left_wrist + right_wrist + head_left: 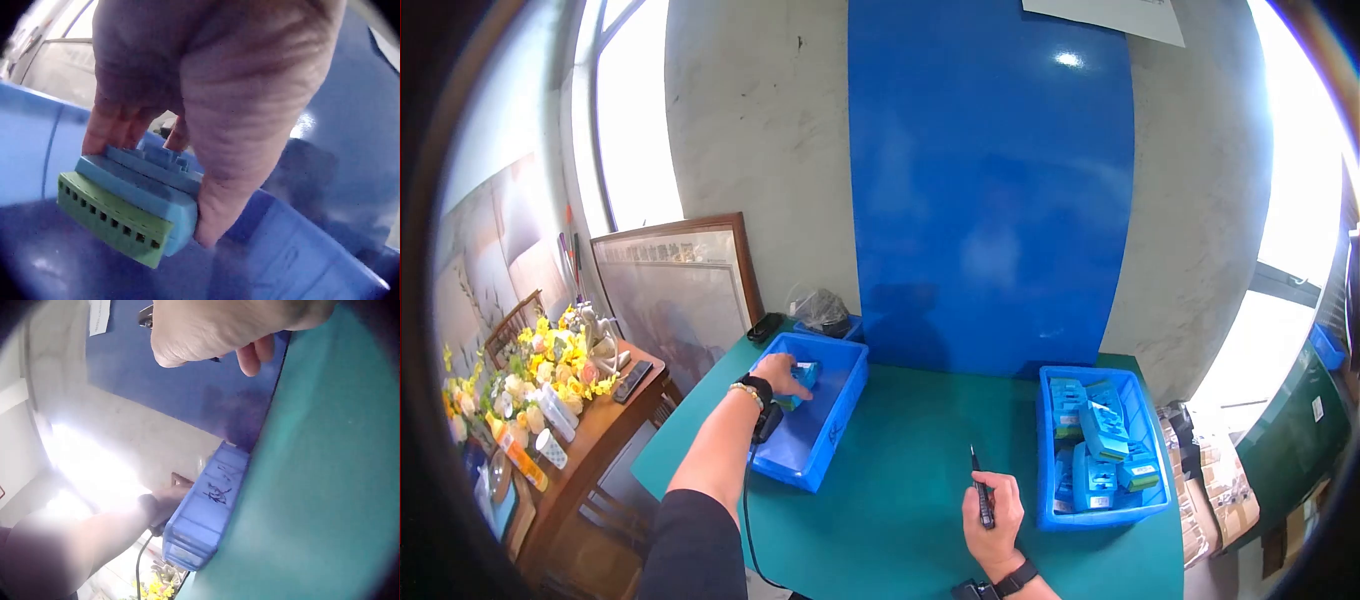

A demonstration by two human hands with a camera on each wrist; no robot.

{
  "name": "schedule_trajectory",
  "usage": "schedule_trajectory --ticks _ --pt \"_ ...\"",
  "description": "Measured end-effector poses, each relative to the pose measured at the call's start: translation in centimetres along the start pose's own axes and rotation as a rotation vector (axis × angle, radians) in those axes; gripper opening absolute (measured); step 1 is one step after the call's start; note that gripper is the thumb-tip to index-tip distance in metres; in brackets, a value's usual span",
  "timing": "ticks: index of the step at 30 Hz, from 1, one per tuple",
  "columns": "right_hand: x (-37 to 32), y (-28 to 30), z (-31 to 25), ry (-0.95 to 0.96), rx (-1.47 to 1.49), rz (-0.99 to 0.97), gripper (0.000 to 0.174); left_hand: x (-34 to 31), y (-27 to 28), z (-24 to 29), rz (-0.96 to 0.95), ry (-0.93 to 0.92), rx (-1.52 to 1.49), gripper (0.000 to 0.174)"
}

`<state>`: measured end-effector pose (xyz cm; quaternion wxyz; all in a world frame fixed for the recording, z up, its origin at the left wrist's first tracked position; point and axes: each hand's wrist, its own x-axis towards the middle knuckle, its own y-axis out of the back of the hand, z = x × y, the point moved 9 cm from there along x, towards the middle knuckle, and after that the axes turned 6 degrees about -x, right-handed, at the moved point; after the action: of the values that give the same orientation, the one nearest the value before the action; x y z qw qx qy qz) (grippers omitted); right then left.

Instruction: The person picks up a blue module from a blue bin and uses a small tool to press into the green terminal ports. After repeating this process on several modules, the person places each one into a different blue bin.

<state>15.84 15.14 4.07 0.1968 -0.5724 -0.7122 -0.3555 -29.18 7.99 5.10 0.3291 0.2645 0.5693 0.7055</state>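
Observation:
My left hand (777,374) reaches into the left blue bin (847,405). It grips a light blue electronic module (140,187) between thumb and fingers. A green terminal strip (112,219) with a row of square openings runs along the module's edge, facing the left wrist camera. Over the green table, my right hand (994,520) holds a slim black pen-like tool (984,500), its thin tip pointing away from me. Just right of that hand stands a second blue bin (1102,521), filled with several similar blue modules (1103,432).
A cable (747,530) trails from the left wrist over the green table (920,430). Behind the left bin sit a plastic bag (825,310) and a dark case (766,327). A wooden side table (605,425) with flowers stands left; a blue panel (990,200) rises behind.

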Motion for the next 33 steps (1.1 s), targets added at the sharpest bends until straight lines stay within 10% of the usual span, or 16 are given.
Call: schedule_trajectory --ticks 20,26,33 --pt "0.2 -1.3 3.1 -0.191 0.145 -0.019 0.018 2.4 0.5 2.4 0.148 -0.084 0.164 0.073" --pt "-0.1 -1.7 3.6 -0.261 0.167 -0.056 0.02 -8.2 4.2 25.9 -0.418 -0.473 -0.825 0.059" --pt "-0.7 -1.4 3.6 -0.162 0.214 0.001 0.025 -10.5 -6.2 43.6 -0.651 -0.407 -0.839 0.087"
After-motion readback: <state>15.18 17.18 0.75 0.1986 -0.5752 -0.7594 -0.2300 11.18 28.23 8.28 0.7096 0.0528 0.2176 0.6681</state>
